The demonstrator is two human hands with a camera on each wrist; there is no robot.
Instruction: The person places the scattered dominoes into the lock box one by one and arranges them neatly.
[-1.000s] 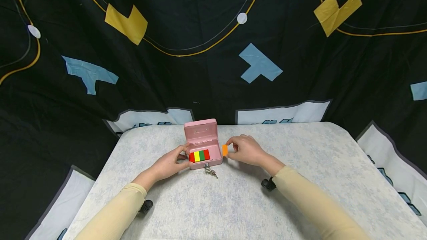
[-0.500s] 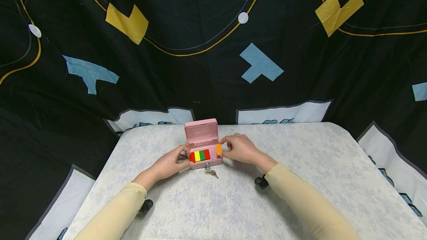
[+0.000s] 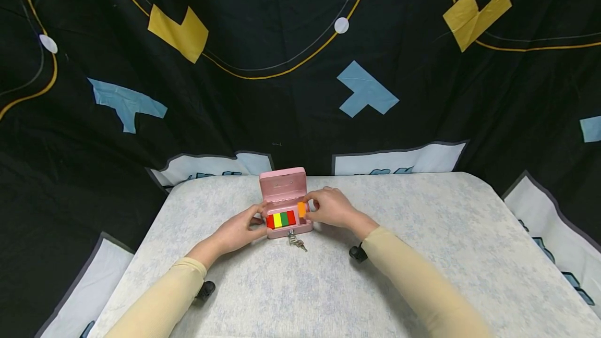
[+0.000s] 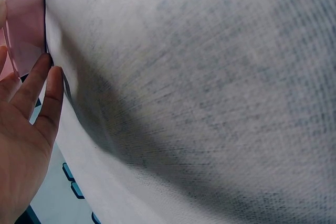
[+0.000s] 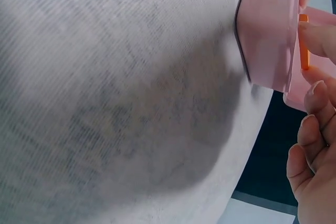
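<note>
A pink cash box (image 3: 288,231) stands with its lid (image 3: 283,184) raised at the back. Inside, a row of flat rectangular blocks (image 3: 280,219), coloured red, yellow, green and red, lies toward the left. My left hand (image 3: 238,230) holds the box's left end between thumb and fingers; its fingertips touch the pink wall (image 4: 26,24) in the left wrist view. Over the right part of the box, my right hand (image 3: 334,207) pinches a thin orange block (image 3: 301,209) upright between thumb and fingers. Its other fingers are bent in the right wrist view, where the orange block (image 5: 304,43) appears edge-on.
A small key set (image 3: 298,242) hangs from the lock at the box's front and lies on the cloth. The pale mottled tabletop (image 3: 281,291) extends around the box. Behind it hangs a dark curtain (image 3: 281,119) with yellow and blue shapes.
My right hand has carried the orange block leftward, from beside the box's right wall to over its inside. The left hand and the box have stayed put.
</note>
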